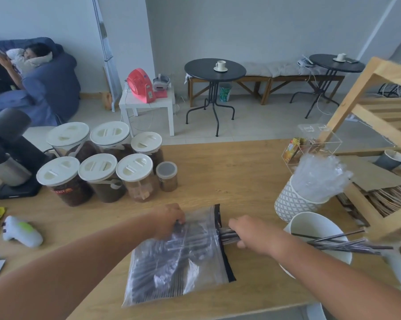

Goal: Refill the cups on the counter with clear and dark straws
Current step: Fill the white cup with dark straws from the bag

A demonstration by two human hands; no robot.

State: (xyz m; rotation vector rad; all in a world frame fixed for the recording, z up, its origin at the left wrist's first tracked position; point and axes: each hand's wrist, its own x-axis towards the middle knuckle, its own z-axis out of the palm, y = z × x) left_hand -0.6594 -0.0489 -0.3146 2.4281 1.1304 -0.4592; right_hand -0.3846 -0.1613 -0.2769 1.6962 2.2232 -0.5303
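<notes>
A clear plastic bag full of dark straws lies flat on the wooden counter. My left hand presses down on the bag's upper part. At the bag's black-edged mouth, my right hand grips a bundle of dark straws that sticks out of it. A plain white cup to the right holds a few dark straws leaning over its rim. Behind it, a patterned white cup is packed with clear straws.
Several lidded jars stand at the counter's left back, with a small tin beside them. A white controller lies at the left. A wooden shelf frame rises at the right, beside a clear acrylic box.
</notes>
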